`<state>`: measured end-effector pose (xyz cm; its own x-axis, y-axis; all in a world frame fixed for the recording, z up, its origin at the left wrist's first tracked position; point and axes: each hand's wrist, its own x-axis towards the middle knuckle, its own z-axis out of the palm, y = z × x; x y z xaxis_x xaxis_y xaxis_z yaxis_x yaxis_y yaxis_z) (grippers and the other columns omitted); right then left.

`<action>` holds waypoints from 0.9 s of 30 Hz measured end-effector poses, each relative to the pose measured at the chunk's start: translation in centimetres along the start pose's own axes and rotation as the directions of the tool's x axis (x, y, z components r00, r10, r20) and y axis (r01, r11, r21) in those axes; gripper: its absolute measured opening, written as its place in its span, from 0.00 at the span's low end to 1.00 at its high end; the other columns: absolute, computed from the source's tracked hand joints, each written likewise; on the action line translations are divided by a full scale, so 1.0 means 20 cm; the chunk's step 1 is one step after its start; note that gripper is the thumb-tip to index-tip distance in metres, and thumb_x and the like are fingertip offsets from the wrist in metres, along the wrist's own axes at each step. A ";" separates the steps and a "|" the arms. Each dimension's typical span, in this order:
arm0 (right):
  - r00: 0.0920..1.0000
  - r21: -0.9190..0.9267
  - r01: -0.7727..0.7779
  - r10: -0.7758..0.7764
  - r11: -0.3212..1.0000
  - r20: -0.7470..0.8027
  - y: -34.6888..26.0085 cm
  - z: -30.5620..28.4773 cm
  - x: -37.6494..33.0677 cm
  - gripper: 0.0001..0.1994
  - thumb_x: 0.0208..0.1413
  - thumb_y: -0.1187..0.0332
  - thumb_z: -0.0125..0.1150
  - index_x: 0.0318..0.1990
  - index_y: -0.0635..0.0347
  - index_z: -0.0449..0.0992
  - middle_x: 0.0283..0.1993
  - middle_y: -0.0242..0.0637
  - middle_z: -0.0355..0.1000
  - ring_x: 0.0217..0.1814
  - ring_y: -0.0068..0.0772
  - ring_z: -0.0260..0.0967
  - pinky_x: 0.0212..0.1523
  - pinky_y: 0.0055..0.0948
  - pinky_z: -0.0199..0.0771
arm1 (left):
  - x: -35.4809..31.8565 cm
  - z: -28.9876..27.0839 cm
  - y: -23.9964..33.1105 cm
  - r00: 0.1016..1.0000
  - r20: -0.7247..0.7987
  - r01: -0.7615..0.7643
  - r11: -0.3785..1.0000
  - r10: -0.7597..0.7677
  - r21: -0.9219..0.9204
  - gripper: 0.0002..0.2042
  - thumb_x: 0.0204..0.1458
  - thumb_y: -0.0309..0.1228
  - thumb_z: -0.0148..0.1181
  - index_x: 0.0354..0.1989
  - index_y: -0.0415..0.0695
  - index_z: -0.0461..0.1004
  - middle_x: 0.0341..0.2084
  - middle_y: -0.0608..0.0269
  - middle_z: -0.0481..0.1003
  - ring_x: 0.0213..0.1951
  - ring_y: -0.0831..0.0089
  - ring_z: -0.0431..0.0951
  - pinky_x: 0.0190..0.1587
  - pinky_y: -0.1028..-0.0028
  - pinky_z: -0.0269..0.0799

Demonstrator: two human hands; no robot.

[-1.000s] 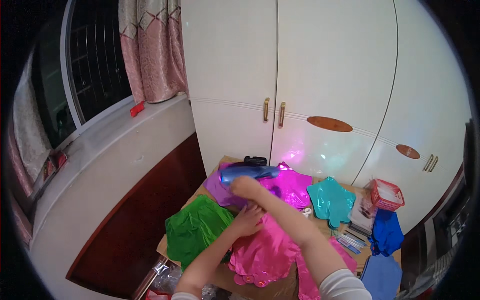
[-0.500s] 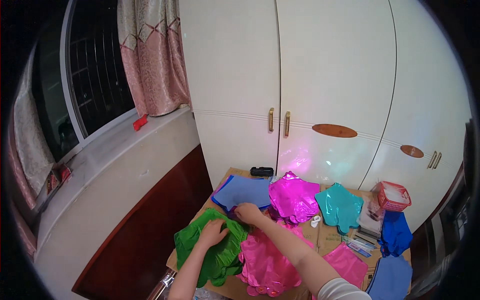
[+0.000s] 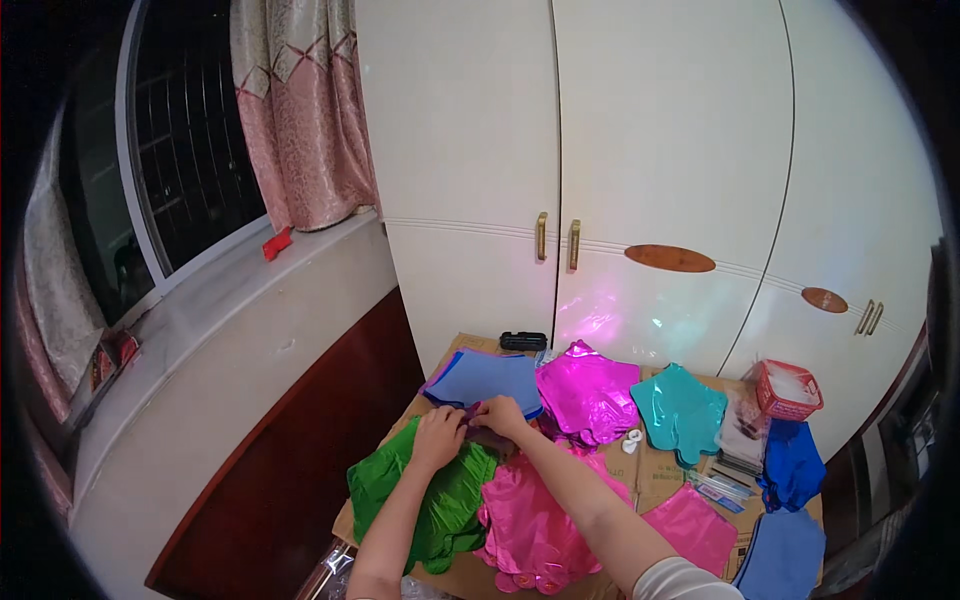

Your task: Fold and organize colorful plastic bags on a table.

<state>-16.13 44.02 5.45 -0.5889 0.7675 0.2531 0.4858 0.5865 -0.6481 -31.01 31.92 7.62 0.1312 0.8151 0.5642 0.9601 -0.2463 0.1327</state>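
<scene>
Both hands meet at the near edge of a stack of flat blue-grey foil balloons (image 3: 488, 378). Between them is a dark purple foil balloon (image 3: 487, 437), partly hidden under my right wrist. My left hand (image 3: 438, 436) is closed, its fingertips pinching the edge of the purple foil. My right hand (image 3: 499, 413) pinches the same edge just beside it. Below my left hand lies a heap of shiny green foil balloons (image 3: 440, 513). A pile of pink foil balloons (image 3: 527, 520) spreads under my right forearm.
Magenta foil balloons (image 3: 590, 393) and teal ones (image 3: 680, 408) lie on the cardboard-covered table (image 3: 655, 478). A red basket (image 3: 790, 392), blue foil (image 3: 793, 468), flat pink foil (image 3: 692, 530) and blue-grey sheets (image 3: 783, 555) sit at the right. A white cupboard (image 3: 650, 150) stands behind.
My left hand has moved up and right from the green heap to meet my right hand. The purple foil now shows between both hands at the stack's near edge.
</scene>
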 end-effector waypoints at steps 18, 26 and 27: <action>0.643 0.500 -0.117 0.449 0.858 -0.620 0.14 -0.71 0.22 0.09 0.49 0.68 0.63 0.28 0.64 0.73 0.23 0.35 0.70 0.23 0.26 0.65 0.24 0.29 0.64 | 0.01 0.22 -0.10 0.963 0.261 0.067 0.998 -0.066 0.007 0.08 0.51 0.29 0.49 0.37 0.42 0.68 0.35 0.50 0.75 0.42 0.52 0.75 0.52 0.55 0.64; 0.690 -0.526 0.487 -0.676 0.697 -0.258 -0.68 -0.78 -0.18 0.18 0.51 0.73 0.54 0.51 0.53 0.71 0.35 0.45 0.74 0.37 0.48 0.73 0.35 0.43 0.72 | -0.13 0.09 -0.18 0.977 0.141 0.177 0.979 -0.162 -0.102 0.15 0.54 0.36 0.51 0.48 0.44 0.69 0.49 0.49 0.71 0.55 0.56 0.68 0.56 0.49 0.58; 0.767 -0.506 0.495 -0.629 0.706 -0.127 -0.77 -0.71 -0.28 0.16 0.49 0.72 0.54 0.48 0.52 0.72 0.34 0.44 0.73 0.38 0.47 0.73 0.35 0.41 0.73 | -0.12 -0.03 -0.16 0.921 0.311 0.295 0.941 -0.234 -0.165 0.18 0.53 0.37 0.54 0.52 0.46 0.68 0.56 0.50 0.65 0.61 0.56 0.62 0.61 0.45 0.51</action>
<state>-11.13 34.30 24.11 -0.6752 0.2527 0.6930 0.3780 0.9253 0.0309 -34.48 30.41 6.30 -0.0268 0.9715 0.2353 0.9016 -0.0782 0.4255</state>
